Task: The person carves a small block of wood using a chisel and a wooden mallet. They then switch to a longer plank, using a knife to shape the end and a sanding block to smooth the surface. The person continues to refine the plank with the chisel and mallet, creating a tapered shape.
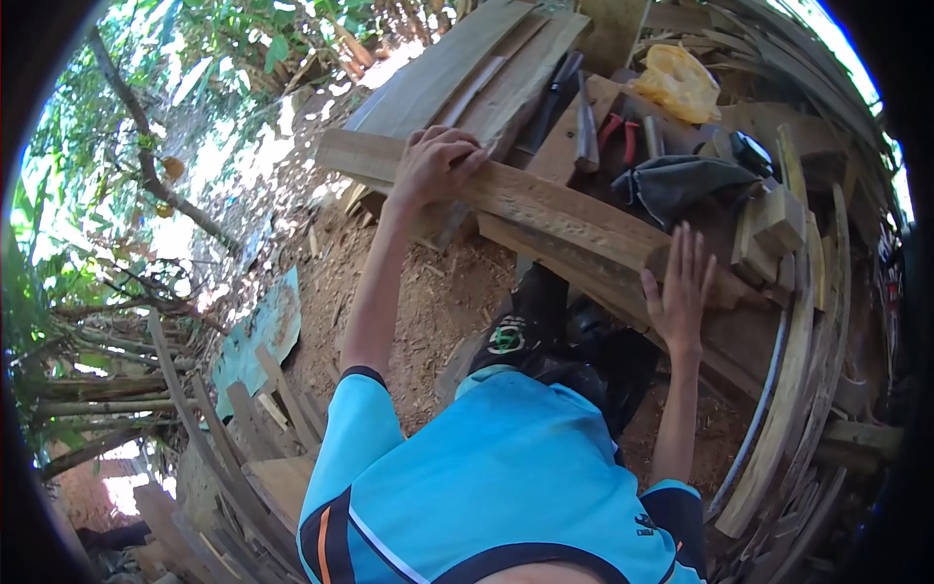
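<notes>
A long squared wooden beam (559, 206) lies slantwise across the workbench in front of me, from far left to nearer right. Near its left end my left hand (438, 164) is closed over the top edge, fingers curled round the wood. At the right end, my right hand (681, 292) rests with fingers stretched out against the beam. Behind the beam lie red-handled pliers (617, 138), a chisel-like tool (586, 131) and a dark grey cloth (686, 185).
Wide boards (438, 73) stretch away at the back. A yellowish plastic bag (678, 83) sits behind the tools, and wooden blocks (776, 222) are stacked at the right. Long strips of wood (778, 419) bend along the right side. Offcuts (282, 467) stand at the lower left, near a bluish sheet (261, 329).
</notes>
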A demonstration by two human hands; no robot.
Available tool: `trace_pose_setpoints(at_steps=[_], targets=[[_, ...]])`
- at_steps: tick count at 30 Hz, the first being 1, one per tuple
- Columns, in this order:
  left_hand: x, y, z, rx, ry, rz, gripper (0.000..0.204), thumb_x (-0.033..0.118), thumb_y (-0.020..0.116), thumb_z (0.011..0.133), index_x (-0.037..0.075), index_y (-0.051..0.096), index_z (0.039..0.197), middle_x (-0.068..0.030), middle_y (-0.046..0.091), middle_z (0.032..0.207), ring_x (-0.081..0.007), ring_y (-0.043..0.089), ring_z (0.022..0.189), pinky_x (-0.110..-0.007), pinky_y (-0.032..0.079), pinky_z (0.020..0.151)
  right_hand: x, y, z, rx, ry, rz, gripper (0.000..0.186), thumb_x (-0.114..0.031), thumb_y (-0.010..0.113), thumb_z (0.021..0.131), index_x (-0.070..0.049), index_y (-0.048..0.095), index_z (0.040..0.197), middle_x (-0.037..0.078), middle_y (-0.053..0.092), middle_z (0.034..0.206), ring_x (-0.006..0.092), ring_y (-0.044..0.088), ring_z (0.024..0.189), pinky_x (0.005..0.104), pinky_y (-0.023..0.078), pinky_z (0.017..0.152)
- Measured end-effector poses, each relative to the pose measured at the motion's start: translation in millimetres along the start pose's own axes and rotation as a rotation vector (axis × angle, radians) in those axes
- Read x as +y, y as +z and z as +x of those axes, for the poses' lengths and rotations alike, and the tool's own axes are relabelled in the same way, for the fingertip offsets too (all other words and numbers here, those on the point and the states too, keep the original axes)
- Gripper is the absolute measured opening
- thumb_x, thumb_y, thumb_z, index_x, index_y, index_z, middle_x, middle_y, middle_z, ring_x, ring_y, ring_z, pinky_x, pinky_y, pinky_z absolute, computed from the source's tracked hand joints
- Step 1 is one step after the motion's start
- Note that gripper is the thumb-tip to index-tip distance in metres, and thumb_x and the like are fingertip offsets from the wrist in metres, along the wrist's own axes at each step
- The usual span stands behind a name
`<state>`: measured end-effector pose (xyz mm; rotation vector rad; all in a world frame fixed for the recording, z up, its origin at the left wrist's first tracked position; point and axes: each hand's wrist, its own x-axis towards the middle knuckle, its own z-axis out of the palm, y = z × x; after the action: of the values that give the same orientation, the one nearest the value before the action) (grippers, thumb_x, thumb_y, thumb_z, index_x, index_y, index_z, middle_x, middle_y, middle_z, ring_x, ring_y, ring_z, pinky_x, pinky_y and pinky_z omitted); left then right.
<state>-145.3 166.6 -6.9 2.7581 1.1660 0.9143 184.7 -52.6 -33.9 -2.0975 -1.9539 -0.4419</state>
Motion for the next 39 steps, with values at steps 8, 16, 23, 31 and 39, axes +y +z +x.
trace_pose_setpoints(at_steps=[8,16,23,31,39], targets=[[6.1,10.7,12.9,0.011,0.106,-0.054,0.023,0.030,0.058,0.082,0.010,0.067,0.082,-0.0073,0.059,0.076,-0.0261,0.056,0.074,-0.036,0.045,0.069,-130.1,16.7,85.1,0.109,-0.249,0.285,0.058,-0.050,0.046,0.084,-0.015,0.041,0.130,0.010,0.036,0.136,0.0278,0.026,0.131,0.0500,0.012,0.109],[18.8,12.1,11.9,-0.094,0.083,-0.019,0.022,0.029,0.060,0.082,0.010,0.067,0.086,-0.0028,0.060,0.075,-0.0199,0.056,0.076,-0.033,0.037,0.071,51.8,-1.7,-41.2,-0.060,0.379,-0.022,0.064,-0.053,0.037,0.089,-0.019,0.023,0.142,0.011,0.019,0.147,0.0298,0.016,0.136,0.0519,0.007,0.108],[54.6,11.8,18.0,-0.106,0.080,-0.061,0.023,0.031,0.062,0.081,0.009,0.067,0.088,-0.0050,0.062,0.078,-0.0222,0.056,0.077,-0.034,0.037,0.074,42.0,2.2,-35.1,0.039,0.616,-0.044,0.068,-0.049,0.036,0.090,-0.009,0.019,0.142,0.013,0.018,0.147,0.0369,0.014,0.135,0.0534,0.007,0.108],[52.6,12.0,16.4,-0.144,0.052,-0.087,0.027,0.034,0.067,0.075,0.010,0.067,0.087,-0.0025,0.061,0.074,-0.0203,0.053,0.076,-0.034,0.036,0.075,-12.5,-1.0,11.8,0.045,0.023,0.237,0.058,-0.038,0.044,0.089,-0.005,0.033,0.135,0.013,0.031,0.141,0.0272,0.025,0.133,0.0511,0.011,0.108],[61.0,16.5,15.5,-0.185,0.037,-0.142,0.028,0.034,0.067,0.076,0.009,0.067,0.087,-0.0023,0.059,0.073,-0.0199,0.053,0.074,-0.033,0.035,0.074,14.5,-15.0,-31.8,0.024,0.273,0.038,0.053,-0.025,0.046,0.088,-0.003,0.033,0.134,0.015,0.031,0.139,0.0311,0.025,0.131,0.0489,0.020,0.106]])
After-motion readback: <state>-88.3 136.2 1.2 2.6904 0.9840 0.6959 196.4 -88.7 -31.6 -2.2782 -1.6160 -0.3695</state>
